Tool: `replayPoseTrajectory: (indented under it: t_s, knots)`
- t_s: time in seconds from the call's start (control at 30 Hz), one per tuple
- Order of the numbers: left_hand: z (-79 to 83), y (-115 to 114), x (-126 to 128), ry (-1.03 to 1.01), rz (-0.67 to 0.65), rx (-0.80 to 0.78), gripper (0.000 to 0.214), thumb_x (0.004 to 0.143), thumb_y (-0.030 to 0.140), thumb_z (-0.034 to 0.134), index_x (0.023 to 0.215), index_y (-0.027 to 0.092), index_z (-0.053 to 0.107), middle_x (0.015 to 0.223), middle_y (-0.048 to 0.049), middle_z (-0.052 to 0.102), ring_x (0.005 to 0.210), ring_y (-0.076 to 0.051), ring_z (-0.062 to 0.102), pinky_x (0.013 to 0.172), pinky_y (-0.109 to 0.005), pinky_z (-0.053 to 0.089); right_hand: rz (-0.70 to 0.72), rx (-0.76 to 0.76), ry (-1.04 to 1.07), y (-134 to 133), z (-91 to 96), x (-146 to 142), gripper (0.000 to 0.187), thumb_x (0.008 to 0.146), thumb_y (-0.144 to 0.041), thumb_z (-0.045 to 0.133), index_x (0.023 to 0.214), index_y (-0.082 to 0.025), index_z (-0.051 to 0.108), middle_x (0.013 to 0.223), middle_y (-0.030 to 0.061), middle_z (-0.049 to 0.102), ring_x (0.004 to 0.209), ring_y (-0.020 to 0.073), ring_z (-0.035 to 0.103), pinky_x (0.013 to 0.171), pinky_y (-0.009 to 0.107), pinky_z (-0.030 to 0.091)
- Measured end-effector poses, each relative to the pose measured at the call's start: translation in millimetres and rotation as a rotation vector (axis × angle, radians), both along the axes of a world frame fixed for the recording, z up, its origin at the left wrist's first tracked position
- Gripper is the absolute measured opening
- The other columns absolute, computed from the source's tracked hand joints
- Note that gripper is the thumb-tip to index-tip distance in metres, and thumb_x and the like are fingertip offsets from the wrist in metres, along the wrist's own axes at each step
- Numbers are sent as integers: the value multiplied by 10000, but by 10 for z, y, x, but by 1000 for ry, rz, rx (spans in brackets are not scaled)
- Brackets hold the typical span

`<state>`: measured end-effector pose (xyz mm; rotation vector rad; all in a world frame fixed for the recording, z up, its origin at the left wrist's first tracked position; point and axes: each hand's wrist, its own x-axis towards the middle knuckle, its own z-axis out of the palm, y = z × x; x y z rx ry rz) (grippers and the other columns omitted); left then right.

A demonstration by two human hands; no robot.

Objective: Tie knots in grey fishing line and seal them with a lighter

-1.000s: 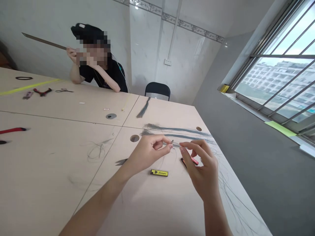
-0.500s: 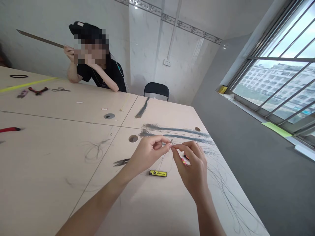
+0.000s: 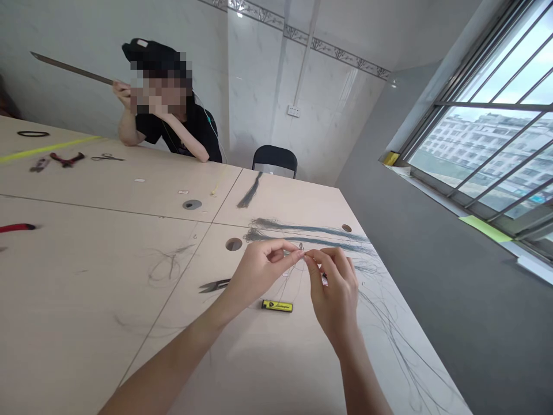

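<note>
Tightly, a tiny metal pin [image 3: 301, 246] is pinched between the thumb and forefinger of the left hand [image 3: 259, 270], though its exact shape is too small to be made out. Just beside it, the fingertips of the right hand [image 3: 336, 294] are pressed together at the same spot, and fine grey-blue fibres [image 3: 290, 282] are drawn down from there; whether the pin is also gripped by the right hand cannot be told.

Below the hands, a yellow lighter [image 3: 277, 306] is laid flat, its black script reading "Lamborghini". A red lighter [image 3: 324, 279] is mostly hidden behind the right hand. To the left, black-handled thread snips [image 3: 215, 285] are left on the pale laminate table [image 3: 129, 346].

Long tresses of the same grey-blue fibre [image 3: 302, 230] are spread beyond the hands, near a round grommet hole [image 3: 234, 244]. Further off, a long, narrow metal blade [image 3: 71, 69] is held up by a seated co-worker's hand [image 3: 123, 92], while red-handled pliers [image 3: 67, 158] and scissors [image 3: 108, 157] are left on the table's far side.
</note>
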<state>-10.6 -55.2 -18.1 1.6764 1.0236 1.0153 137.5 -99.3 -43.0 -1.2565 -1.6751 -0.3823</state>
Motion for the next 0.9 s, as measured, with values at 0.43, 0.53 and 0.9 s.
replayPoseTrajectory:
  t_s: [0.43,0.53,0.9]
  knots:
    - [-23,32,-11,-17,-36,-17,254,848,425,640,808,184,709,592,56,338,576,-107,339,560,-240,286,129,-113,203,-59,67,53,73,930,-167,636,917,-207,696,806,6,600,667,131,512,692,317,419]
    - [39,11,-41,-25,-100,-77,277,843,446,654,774,183,703,624,38,420,597,-110,355,571,-248,275,198,-256,408,-108,115,104,107,940,-259,625,879,-239,711,821,14,602,700,150,520,654,309,431]
    - [56,-25,-69,17,-178,-122,274,840,467,676,776,207,739,630,24,500,603,-116,404,568,-263,273,428,-571,749,-136,232,182,158,874,-380,700,783,-251,709,817,7,593,777,162,528,707,315,381]
